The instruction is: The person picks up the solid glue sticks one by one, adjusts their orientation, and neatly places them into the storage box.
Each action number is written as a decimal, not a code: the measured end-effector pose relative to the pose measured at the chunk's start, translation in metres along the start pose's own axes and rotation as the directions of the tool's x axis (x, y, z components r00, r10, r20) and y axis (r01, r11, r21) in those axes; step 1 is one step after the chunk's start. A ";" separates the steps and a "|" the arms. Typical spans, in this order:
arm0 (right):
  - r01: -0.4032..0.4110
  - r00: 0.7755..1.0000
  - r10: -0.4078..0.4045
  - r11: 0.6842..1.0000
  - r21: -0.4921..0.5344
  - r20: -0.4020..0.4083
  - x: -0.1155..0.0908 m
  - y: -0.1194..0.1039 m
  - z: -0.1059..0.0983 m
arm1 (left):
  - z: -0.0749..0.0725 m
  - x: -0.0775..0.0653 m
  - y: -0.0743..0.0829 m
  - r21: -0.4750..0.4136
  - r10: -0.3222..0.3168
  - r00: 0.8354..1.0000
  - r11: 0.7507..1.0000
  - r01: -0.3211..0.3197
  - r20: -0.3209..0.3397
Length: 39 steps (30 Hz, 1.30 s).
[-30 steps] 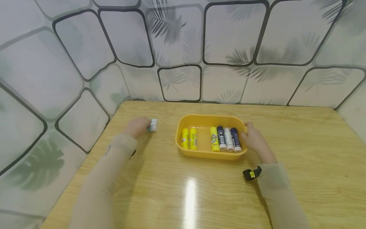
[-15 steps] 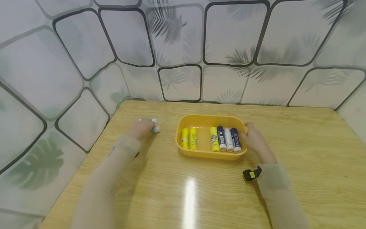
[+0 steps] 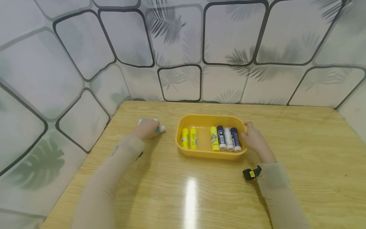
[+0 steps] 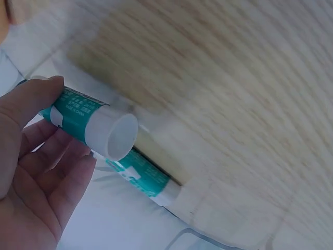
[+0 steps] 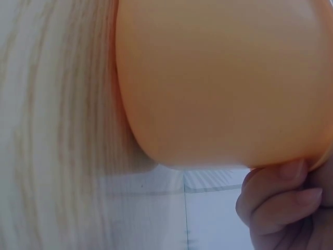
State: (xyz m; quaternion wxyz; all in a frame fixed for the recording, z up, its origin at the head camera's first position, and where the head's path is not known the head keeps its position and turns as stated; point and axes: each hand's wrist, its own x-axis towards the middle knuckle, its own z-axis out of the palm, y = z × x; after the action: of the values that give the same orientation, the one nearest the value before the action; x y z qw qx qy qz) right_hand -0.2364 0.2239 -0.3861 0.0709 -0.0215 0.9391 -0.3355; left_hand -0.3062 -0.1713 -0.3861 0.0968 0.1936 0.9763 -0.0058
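Observation:
My left hand point(image 3: 146, 129) pinches a green-and-white glue stick point(image 4: 78, 117) between thumb and fingers, left of the yellow plastic bin point(image 3: 210, 155). Its white end points right, towards the bin. Beyond it in the left wrist view, another green-and-white glue stick point(image 4: 141, 174) lies on the table, partly hidden by the held one. On the bin's right end, my right hand point(image 3: 254, 140) grips the rim; its curled fingers point(image 5: 283, 205) show in the right wrist view. Inside stand two yellow glue sticks point(image 3: 193, 139) at the left. At the right are a yellow, a white point(image 3: 228, 139) and two navy ones.
The wood-grain table point(image 3: 217, 194) extends on all sides of the bin. A patterned curtain-like backdrop point(image 3: 180, 82) closes off its back and left edges. A black wrist camera point(image 3: 251, 174) sits at the right sleeve.
My left hand has moved right, bringing one green-and-white glue stick away from the one left behind on the table. The right hand and the bin have stayed put.

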 end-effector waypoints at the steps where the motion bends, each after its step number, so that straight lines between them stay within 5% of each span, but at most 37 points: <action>1: 0.001 1.000 -0.001 1.000 0.000 0.002 0.000 0.000 0.000 | -0.001 0.000 0.002 -0.034 -0.020 1.000 0.999 0.020 0.001; 7: 0.009 1.000 -0.009 1.000 0.004 0.003 -0.001 -0.002 -0.001 | -0.016 0.002 0.013 -0.203 -0.121 0.992 0.973 0.112 -0.034; 23: 0.008 1.000 -0.008 1.000 0.015 -0.010 0.000 0.000 0.001 | -0.053 0.005 0.036 -0.338 -0.175 0.982 0.930 0.144 -0.064; 39: -0.009 1.000 0.009 1.000 0.008 0.008 0.001 0.001 0.001 | -0.071 0.011 0.060 -0.316 -0.157 0.976 0.943 0.104 -0.149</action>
State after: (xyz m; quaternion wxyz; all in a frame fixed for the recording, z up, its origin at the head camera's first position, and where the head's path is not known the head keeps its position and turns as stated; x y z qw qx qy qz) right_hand -0.2378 0.2241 -0.3875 0.0760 -0.0183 0.9376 -0.3387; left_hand -0.3069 -0.1086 -0.3172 0.0405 0.1106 0.9807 0.1562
